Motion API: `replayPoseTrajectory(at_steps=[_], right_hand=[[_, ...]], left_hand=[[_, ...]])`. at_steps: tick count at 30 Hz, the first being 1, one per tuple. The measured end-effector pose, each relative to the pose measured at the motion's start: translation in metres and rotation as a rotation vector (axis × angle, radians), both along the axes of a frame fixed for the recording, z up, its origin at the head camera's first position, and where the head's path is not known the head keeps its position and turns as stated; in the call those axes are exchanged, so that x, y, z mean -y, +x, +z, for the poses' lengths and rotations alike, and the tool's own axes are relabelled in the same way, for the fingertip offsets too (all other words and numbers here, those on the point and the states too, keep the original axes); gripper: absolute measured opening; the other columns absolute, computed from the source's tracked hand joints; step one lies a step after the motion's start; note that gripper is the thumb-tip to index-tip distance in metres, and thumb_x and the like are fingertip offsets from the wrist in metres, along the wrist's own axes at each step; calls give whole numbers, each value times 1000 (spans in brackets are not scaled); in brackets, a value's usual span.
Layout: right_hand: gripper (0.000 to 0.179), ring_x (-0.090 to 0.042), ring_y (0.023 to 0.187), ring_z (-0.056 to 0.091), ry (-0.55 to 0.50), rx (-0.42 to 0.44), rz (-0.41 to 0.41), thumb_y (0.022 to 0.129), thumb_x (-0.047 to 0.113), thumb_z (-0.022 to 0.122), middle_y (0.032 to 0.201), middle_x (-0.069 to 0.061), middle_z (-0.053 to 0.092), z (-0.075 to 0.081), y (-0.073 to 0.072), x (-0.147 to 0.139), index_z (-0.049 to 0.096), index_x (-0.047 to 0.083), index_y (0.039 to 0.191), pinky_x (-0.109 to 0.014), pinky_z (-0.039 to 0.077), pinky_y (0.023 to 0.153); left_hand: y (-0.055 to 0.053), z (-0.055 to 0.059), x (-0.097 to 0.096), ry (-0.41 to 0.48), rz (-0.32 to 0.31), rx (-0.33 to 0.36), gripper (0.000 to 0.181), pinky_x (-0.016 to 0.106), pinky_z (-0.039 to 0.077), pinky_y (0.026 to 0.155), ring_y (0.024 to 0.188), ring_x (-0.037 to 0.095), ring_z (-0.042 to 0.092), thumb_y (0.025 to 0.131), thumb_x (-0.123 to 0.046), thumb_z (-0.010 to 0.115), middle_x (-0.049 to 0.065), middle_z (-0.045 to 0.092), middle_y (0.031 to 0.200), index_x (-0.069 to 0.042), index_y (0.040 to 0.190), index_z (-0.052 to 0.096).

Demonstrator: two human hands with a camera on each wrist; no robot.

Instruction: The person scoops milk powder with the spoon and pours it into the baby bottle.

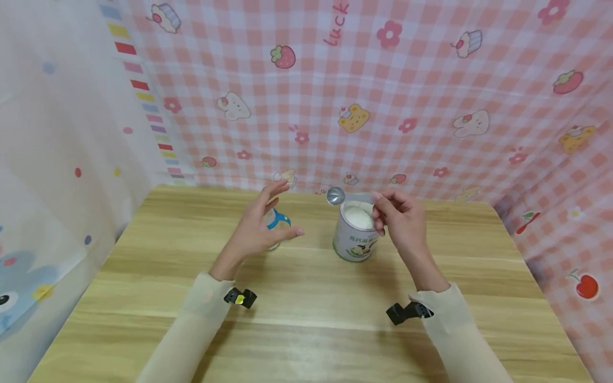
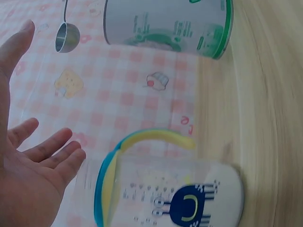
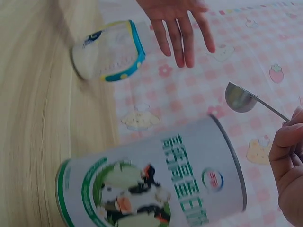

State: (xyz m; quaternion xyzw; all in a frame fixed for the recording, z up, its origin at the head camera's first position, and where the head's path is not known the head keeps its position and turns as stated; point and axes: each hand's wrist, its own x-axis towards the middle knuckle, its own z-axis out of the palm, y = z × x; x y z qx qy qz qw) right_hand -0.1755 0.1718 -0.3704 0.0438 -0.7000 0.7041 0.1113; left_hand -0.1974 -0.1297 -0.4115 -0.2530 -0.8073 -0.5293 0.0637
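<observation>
My right hand (image 1: 404,221) pinches the thin handle of a metal measuring spoon (image 1: 336,196). The spoon's round bowl is raised above the left rim of a milk powder can (image 1: 355,242), which stands without a lid and shows white powder inside. To the left, my left hand (image 1: 254,229) has its fingers spread and holds nothing. Beside and partly behind it in the head view stands a drinking cup (image 1: 279,219) with a blue ring. The left wrist view shows this cup (image 2: 147,189) as clear plastic, with a yellow-lined handle and a dark blue crab print.
Both things stand on a wood-grain table (image 1: 306,330). A pink checked cloth (image 1: 311,106) hangs along its back edge and right side, a pale dotted cloth (image 1: 57,133) on the left. A small black camera (image 1: 240,298) is strapped at the left wrist.
</observation>
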Motion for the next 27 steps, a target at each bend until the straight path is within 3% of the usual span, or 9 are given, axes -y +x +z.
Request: replayPoseTrajectory(at_steps=[6,13,20,27], right_hand=[[19,-8,43,51,-8,-2,-18,100,15,68,61,2,61,-5,3,-14,67,0,88,-20,44,38],[26,-8,44,52,46,15,-41,99,17,69,61,3,62,-9,3,-27,66,-7,90,-20,44,38],[30,-8,45,52,176,31,-62,101,18,66,62,4,62,-16,0,-35,65,-10,92,-22,45,38],[29,-8,47,51,351,8,-95,101,23,67,63,7,61,-20,-4,-39,69,-4,92,-22,43,38]], left_hand=[[2,-4,-11,-18,-37,8,99,42,36,126,151,19,38,79,-37,90,-1,40,163,-25,159,33],[2,-10,-26,3,-58,34,101,40,36,126,151,16,37,78,-28,92,-4,38,163,-27,159,31],[0,-18,-41,9,-83,65,99,40,38,124,150,18,39,78,-23,92,0,42,161,-23,158,33],[-5,-29,-58,-17,-98,127,100,38,40,123,149,15,40,79,-37,90,0,43,160,-32,159,30]])
